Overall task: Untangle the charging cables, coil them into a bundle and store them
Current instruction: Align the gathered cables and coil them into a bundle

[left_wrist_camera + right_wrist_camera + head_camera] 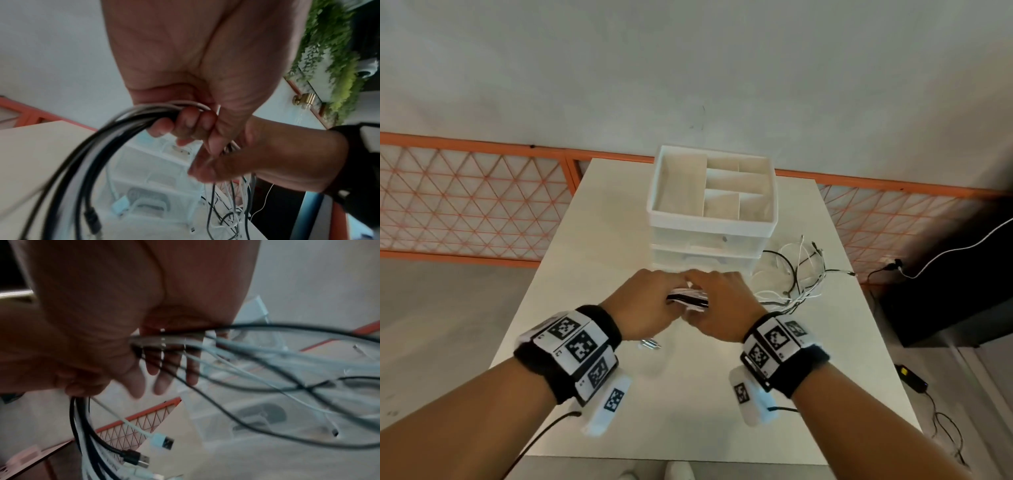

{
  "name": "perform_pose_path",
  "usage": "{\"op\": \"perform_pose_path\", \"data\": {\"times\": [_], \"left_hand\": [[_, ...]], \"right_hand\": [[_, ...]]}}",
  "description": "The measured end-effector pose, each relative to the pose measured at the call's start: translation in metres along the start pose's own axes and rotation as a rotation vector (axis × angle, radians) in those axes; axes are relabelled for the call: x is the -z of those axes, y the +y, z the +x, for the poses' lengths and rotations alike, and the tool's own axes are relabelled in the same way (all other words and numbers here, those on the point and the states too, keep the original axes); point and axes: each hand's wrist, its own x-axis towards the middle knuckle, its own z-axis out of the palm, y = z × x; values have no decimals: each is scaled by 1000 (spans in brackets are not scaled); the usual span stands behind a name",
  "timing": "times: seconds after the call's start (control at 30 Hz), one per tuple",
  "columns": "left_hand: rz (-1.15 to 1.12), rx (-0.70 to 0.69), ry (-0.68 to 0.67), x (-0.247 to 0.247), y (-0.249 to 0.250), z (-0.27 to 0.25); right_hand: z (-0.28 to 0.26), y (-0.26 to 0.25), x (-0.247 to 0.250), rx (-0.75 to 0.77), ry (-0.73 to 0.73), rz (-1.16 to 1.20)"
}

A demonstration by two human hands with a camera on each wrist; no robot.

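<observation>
Both hands meet above the middle of the white table (585,260). My left hand (650,301) has its fingers (185,123) curled round a coiled bundle of black and white cables (688,297) (123,123). My right hand (719,301) lies over the same bundle, with strands crossing its fingers (170,369) under the thumb. Loose cable ends (798,274) (267,363) trail right across the table. A white USB plug (162,441) and a black USB plug (135,457) hang below the left hand (82,379).
A white drawer organizer (709,222) with an open divided top tray stands just behind the hands. An orange mesh fence (465,205) runs behind the table. On the floor at the right lie a black adapter (914,377) and a white cord (962,246).
</observation>
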Motion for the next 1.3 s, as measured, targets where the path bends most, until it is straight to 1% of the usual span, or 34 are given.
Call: {"op": "perform_pose_path", "data": {"times": [0.07,0.13,0.2,0.27,0.3,0.37,0.43,0.5,0.57,0.63,0.7,0.77,0.83,0.9,0.97,1.03,1.1,1.13,1.17,1.23,1.3], "left_hand": [[-118,41,36,-4,-5,-8],[-182,113,55,-9,-22,-18],[-251,211,37,-17,-42,-30],[-309,286,44,-24,-55,-41],[-326,317,54,-25,-58,-45],[-305,340,48,-25,-60,-48],[-190,266,3,-21,-56,-45],[-61,167,-43,-15,-47,-41],[-32,100,-24,-13,-41,-38],[-138,94,61,-8,-39,-38],[-305,118,125,-2,-42,-45],[-548,165,142,0,-46,-54],[-836,199,145,-4,-44,-63],[-1065,221,126,-10,-40,-65],[-1260,311,140,-14,-35,-60],[-1423,456,142,-14,-32,-52],[-1503,531,58,-13,-27,-48],[-1518,537,24,-12,-25,-48],[-1519,539,20,-9,-22,-47],[-1489,561,68,-5,-18,-45],[-1409,558,126,-1,-13,-41]], "right_hand": [[3,-2,-10,-23,73,128],[3,0,-10,-35,161,210],[-1,6,-5,-98,246,329],[-5,13,0,-168,284,391],[-7,15,1,-196,256,370],[-12,11,2,-203,100,243],[-13,-4,-4,-170,-62,136],[-10,-27,-15,-118,-104,115],[-6,-45,-28,-54,-55,150],[-5,-51,-30,-67,20,241],[-12,-47,-23,-93,100,383],[-22,-42,-17,-83,165,504],[-34,-38,-12,-69,194,670],[-44,-38,-10,-54,210,819],[-50,-40,-9,-40,241,905],[-55,-41,-9,-44,292,982],[-57,-38,-12,-62,333,1020],[-58,-36,-13,-67,342,1012],[-59,-34,-14,-70,340,995],[-61,-31,-15,-82,291,942],[-63,-30,-15,-90,235,891]]}}
